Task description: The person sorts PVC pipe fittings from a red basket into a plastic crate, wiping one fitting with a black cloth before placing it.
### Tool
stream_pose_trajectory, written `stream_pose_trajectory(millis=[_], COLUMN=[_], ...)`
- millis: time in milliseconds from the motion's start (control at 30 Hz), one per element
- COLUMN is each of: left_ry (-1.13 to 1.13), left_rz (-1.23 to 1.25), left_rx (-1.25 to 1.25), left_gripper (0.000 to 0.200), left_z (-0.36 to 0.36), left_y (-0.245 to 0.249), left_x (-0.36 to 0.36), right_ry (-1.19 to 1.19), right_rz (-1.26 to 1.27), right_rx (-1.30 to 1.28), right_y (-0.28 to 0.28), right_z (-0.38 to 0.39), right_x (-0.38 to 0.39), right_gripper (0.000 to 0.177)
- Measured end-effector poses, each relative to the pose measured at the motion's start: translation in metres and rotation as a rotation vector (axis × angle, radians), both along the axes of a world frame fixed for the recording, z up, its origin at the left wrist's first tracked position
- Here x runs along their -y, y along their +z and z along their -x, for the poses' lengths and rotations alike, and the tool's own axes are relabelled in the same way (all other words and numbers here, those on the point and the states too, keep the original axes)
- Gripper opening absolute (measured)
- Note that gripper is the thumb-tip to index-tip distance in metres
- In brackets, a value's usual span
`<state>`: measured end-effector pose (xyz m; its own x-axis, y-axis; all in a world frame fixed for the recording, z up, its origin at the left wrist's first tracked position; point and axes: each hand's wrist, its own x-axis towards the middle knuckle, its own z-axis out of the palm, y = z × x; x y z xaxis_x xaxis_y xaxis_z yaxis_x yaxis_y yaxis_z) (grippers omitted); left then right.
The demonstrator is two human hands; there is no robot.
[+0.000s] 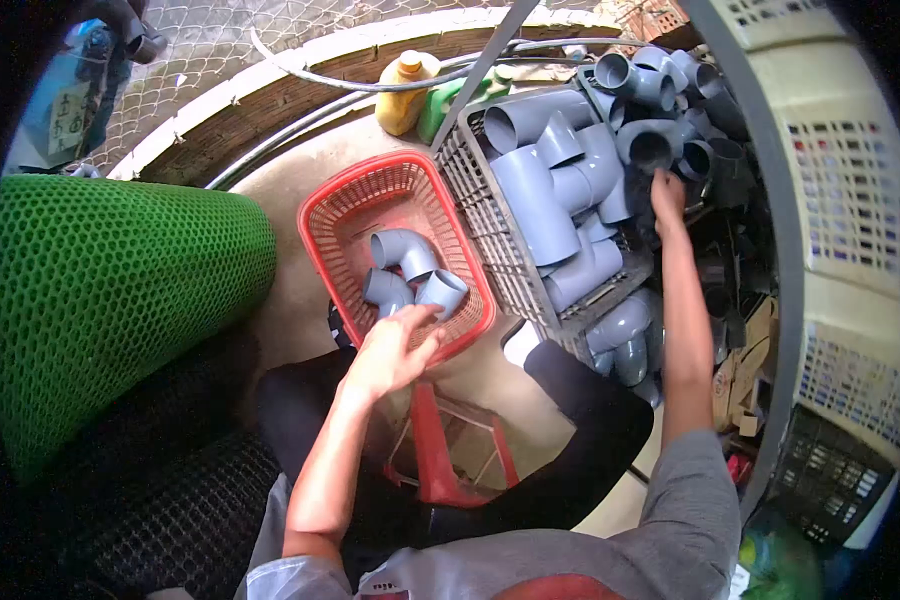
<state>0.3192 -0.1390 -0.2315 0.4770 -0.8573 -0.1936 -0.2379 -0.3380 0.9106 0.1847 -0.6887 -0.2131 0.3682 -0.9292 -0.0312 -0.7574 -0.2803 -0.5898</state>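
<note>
My left hand (398,348) is over the near rim of a red plastic basket (312,235), fingers apart, with the fingertips close to the grey pipe elbows inside. One elbow (402,250) lies toward the middle of the basket, and another elbow (444,289) shows its round opening by my fingers. My right hand (668,196) reaches to the pile on the right. Its fingers are closed at the lower edge of a grey pipe elbow (630,140) with a dark round opening. A dark crate (482,225) beside the basket holds several large grey fittings, including a pipe tee (535,205).
A roll of green mesh (130,300) stands at the left. Yellow (400,100) and green (445,105) jugs stand behind the basket. A red stool (440,450) is between my legs. Pale crates (850,190) rise at the right, past a grey post (785,300).
</note>
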Motion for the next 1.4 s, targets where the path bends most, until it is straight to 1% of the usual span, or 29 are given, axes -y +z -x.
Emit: stream_pose_trajectory(millis=[100,167,233,267,300,367,433,467,500,567,600,633,667,700,733,767,800,833,900,933,967,1033,1067,1100,1167,1233,1300,1333,1400], left_ry=[0.108,0.128,0.209,0.190,0.233,0.290,0.324,0.327,0.326,0.284,0.358,0.432,0.423,0.444,0.405,0.367,0.224,0.348,0.263,0.202,0.201,0.337,0.369,0.373,0.237,0.313,0.225,0.074,0.215], left_rz=[0.082,0.241,0.262,0.253,0.224,0.326,0.376,0.433,0.493,0.545,0.536,0.529,0.525,0.569,0.644,0.714,0.857,0.862,0.926,0.971,0.901,0.697,0.696,0.732,0.823,0.855,0.834,0.887,0.725], left_rx=[-0.130,-0.436,-0.897,-0.988,-1.061,-0.875,-1.257,-1.251,-1.243,-1.236,-1.333,-1.426,-1.490,-1.384,-1.430,-1.481,-1.702,-1.680,-1.390,-1.497,-1.434,-1.414,-1.288,-0.979,-0.708,-0.915,-1.317,-1.387,-0.944], left_gripper=[0.038,0.049,0.068,0.085,0.091,0.093,0.089,0.084,0.079,0.076,0.075,0.075,0.074,0.071,0.073,0.075,0.072,0.068,0.066,0.064,0.061,0.063,0.071,0.072,0.068,0.057,0.069,0.069,0.077], left_z=[0.006,0.022,0.041,0.051,0.063,0.090,0.098,0.104,0.111,0.125,0.134,0.142,0.149,0.157,0.157,0.159,0.159,0.159,0.153,0.154,0.151,0.164,0.165,0.164,0.149,0.137,0.129,0.130,0.152], left_y=[0.013,0.000,0.009,0.016,0.023,0.025,0.040,0.041,0.043,0.048,0.051,0.051,0.052,0.052,0.052,0.064,0.076,0.088,0.088,0.087,0.077,0.100,0.108,0.119,0.138,0.140,0.140,0.137,0.156], left_x=[0.011,0.021,0.031,0.032,0.031,0.026,0.002,-0.011,-0.024,-0.050,-0.062,-0.073,-0.078,-0.079,-0.083,-0.086,-0.090,-0.090,-0.093,-0.093,-0.100,-0.103,-0.105,-0.103,-0.102,-0.104,-0.111,-0.107,-0.103], right_ry=[0.203,0.321,0.461,0.478,0.512,0.548,0.487,0.430,0.343,-0.202,-0.231,-0.182,-0.047,0.085,0.459,0.640,0.732,0.829,0.879,0.872,0.856,0.582,0.496,0.429,0.433,0.587,0.786,0.823,0.776], right_rz=[0.193,0.210,0.068,-0.030,-0.087,-0.092,-0.178,-0.216,-0.355,-0.921,-0.994,-0.875,-0.773,-0.664,-0.224,-0.054,-0.137,-0.216,-0.248,-0.240,-0.201,-0.128,-0.291,-0.356,-0.118,-0.175,-0.117,-0.174,-0.136], right_rx=[0.082,0.017,0.195,0.093,0.110,0.163,0.261,0.482,0.583,1.114,1.280,1.301,1.153,1.002,0.790,0.725,0.793,0.859,0.870,0.874,0.890,0.971,0.880,0.959,0.989,0.907,0.879,0.914,0.960], right_y=[0.019,0.048,0.051,0.061,0.077,0.089,0.110,0.107,0.109,0.095,0.102,0.109,0.112,0.115,0.105,0.136,0.143,0.148,0.159,0.160,0.150,0.142,0.119,0.123,0.124,0.124,0.155,0.164,0.168], right_z=[0.052,0.079,0.103,0.112,0.114,0.122,0.129,0.134,0.142,0.155,0.156,0.151,0.148,0.145,0.146,0.142,0.145,0.148,0.150,0.148,0.143,0.125,0.127,0.126,0.126,0.149,0.157,0.157,0.147], right_x=[-0.105,-0.193,-0.272,-0.308,-0.347,-0.409,-0.450,-0.461,-0.465,-0.461,-0.464,-0.469,-0.483,-0.492,-0.500,-0.513,-0.520,-0.524,-0.529,-0.528,-0.523,-0.524,-0.517,-0.523,-0.541,-0.561,-0.559,-0.553,-0.536], right_gripper=[0.038,0.033,0.024,0.021,0.024,0.021,0.016,0.013,0.015,0.021,0.027,0.026,0.025,0.025,0.027,0.030,0.032,0.034,0.027,0.018,0.013,0.011,0.010,0.015,0.025,0.050,0.052,0.052,0.050])
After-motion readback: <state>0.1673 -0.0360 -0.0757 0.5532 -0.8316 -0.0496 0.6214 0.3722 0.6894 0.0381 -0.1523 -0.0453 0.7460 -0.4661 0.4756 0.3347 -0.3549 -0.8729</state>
